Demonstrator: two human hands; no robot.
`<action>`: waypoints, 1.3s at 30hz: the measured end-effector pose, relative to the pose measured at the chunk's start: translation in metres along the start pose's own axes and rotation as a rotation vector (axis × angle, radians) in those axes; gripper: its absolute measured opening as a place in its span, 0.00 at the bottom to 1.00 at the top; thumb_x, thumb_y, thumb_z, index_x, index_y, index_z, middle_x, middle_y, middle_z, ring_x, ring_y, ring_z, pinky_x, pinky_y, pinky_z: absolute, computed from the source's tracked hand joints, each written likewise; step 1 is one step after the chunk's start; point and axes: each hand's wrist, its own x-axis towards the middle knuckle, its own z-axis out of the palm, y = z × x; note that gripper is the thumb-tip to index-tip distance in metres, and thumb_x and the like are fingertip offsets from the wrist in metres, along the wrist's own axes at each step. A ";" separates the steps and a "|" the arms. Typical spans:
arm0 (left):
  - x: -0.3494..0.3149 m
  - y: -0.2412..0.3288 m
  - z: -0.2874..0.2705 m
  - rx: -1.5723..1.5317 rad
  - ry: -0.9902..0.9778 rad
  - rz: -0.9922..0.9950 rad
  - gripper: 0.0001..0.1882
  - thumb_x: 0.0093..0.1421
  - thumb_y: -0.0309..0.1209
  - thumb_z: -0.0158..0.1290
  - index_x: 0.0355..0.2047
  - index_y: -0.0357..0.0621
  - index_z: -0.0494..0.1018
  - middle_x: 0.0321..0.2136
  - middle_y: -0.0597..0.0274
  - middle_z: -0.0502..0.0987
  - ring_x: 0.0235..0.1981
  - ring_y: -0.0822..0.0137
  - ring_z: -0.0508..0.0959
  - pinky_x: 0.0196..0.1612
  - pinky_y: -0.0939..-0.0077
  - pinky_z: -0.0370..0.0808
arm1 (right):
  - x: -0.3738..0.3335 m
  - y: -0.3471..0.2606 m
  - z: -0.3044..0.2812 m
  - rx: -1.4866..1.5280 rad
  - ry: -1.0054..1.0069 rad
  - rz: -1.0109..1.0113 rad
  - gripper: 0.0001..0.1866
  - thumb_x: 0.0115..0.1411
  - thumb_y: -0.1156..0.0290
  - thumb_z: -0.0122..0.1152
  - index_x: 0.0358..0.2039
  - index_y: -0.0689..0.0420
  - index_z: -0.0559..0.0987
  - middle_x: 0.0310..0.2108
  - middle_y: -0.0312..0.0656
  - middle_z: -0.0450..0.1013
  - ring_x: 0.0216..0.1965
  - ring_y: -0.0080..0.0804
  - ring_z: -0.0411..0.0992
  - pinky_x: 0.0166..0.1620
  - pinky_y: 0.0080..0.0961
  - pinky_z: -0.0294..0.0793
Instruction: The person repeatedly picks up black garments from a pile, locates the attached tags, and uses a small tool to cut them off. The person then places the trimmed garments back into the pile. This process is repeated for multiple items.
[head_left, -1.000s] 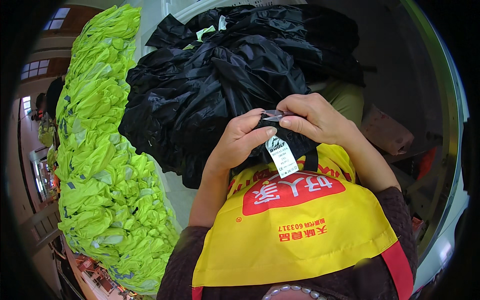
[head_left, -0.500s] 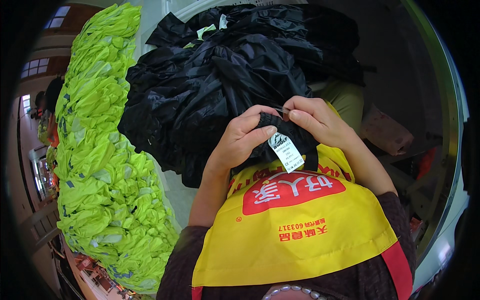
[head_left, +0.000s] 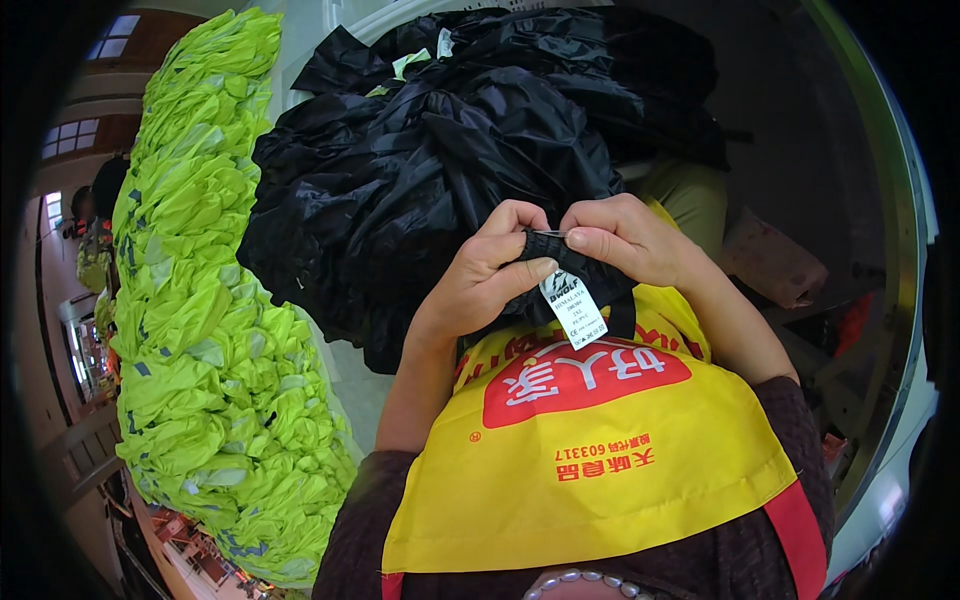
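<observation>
In front of my waist, my left hand [head_left: 490, 275] is closed on the gathered, ribbed edge of a black garment [head_left: 547, 245]. Its thumb presses by the top of a white printed label [head_left: 573, 308], which hangs down from that edge. My right hand [head_left: 630, 240] pinches the right part of the edge between thumb and finger. A thin, pale, straight strand [head_left: 553, 233] runs between the fingertips of both hands; whether it is thread or a slim tool cannot be made out. The garment's shiny black fabric [head_left: 430, 190] spreads in folds beyond my hands.
A tall heap of crumpled neon-yellow garments [head_left: 215, 330] fills the left side. More black fabric [head_left: 630, 60] lies at the back. My yellow apron [head_left: 600, 500] covers my lap below the hands. A brownish block-like package [head_left: 775, 260] sits at right, near a curved pale edge [head_left: 915, 330].
My right hand has moved slightly down and left, closer to the gathered edge. The pale strand lies flatter. My left hand keeps its hold and the label has shifted a little.
</observation>
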 end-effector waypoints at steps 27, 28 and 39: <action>0.004 -0.002 0.005 0.240 0.091 -0.028 0.07 0.53 0.23 0.51 0.30 0.31 0.72 0.39 0.61 0.68 0.37 0.73 0.68 0.39 0.82 0.64 | -0.002 -0.023 0.005 0.007 0.313 0.122 0.12 0.55 0.63 0.58 0.29 0.60 0.75 0.18 0.38 0.68 0.18 0.24 0.65 0.24 0.21 0.63; 0.004 -0.003 0.006 0.233 0.087 0.004 0.07 0.53 0.23 0.51 0.31 0.31 0.72 0.40 0.61 0.67 0.39 0.73 0.68 0.41 0.82 0.64 | 0.001 -0.022 0.011 0.091 0.342 0.047 0.12 0.52 0.65 0.61 0.30 0.60 0.75 0.18 0.35 0.66 0.19 0.20 0.62 0.24 0.18 0.62; -0.006 -0.005 0.001 0.082 0.169 0.198 0.14 0.48 0.26 0.57 0.35 0.31 0.72 0.49 0.57 0.63 0.47 0.69 0.67 0.54 0.75 0.61 | 0.022 -0.011 0.014 0.734 0.712 0.177 0.08 0.53 0.66 0.61 0.26 0.55 0.74 0.16 0.26 0.63 0.16 0.10 0.56 0.18 0.10 0.52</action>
